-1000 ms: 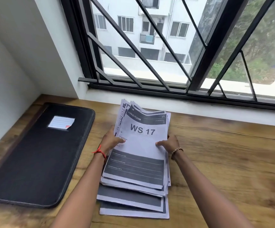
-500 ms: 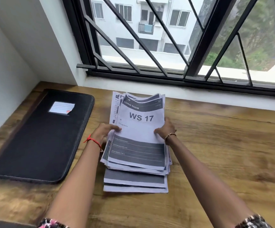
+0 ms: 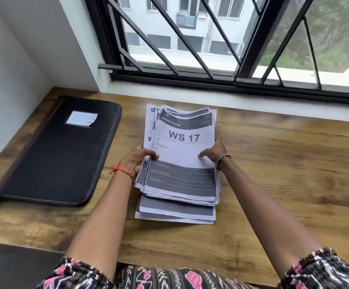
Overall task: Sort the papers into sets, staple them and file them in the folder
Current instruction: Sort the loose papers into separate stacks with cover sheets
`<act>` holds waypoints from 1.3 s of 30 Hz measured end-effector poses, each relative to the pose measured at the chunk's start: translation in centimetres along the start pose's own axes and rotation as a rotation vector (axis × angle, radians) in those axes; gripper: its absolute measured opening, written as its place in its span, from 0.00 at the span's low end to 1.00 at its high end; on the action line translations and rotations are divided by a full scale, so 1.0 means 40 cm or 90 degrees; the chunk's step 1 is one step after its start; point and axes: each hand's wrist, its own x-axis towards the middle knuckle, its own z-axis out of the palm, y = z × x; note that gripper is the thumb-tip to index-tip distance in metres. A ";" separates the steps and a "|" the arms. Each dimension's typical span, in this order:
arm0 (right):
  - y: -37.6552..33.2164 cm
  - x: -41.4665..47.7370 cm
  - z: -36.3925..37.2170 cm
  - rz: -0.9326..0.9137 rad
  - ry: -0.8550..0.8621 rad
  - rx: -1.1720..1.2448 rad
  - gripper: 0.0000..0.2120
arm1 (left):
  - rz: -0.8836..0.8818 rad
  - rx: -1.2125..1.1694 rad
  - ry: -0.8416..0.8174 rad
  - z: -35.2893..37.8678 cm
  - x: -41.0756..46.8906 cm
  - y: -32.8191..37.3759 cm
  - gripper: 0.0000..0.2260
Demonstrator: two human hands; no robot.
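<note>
A loose stack of printed papers (image 3: 182, 155) lies in the middle of the wooden desk, its top sheet reading "LIVING ROOM" and "WS 17". My left hand (image 3: 137, 161) grips the stack's left edge, thumb on top of the sheets. My right hand (image 3: 213, 154) holds the right edge, with its fingers curled onto the top sheet. Several sheets (image 3: 175, 212) stick out unevenly at the near end, flat on the desk. A closed black zip folder (image 3: 58, 157) with a white label lies to the left. No stapler shows.
The wooden desk (image 3: 284, 184) runs to a white sill and a barred black window (image 3: 211, 49) at the back. A white wall (image 3: 6, 76) closes the left side. My patterned clothing fills the bottom edge.
The view has pulled back and tilted down, so the papers and folder sit lower in frame. Both hands keep hold of the stack's sides; the upper sheets look lowered toward the desk.
</note>
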 end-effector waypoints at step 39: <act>-0.059 -0.166 -0.302 -0.311 0.171 0.226 0.12 | 0.436 0.017 -0.088 0.313 -0.127 0.165 0.14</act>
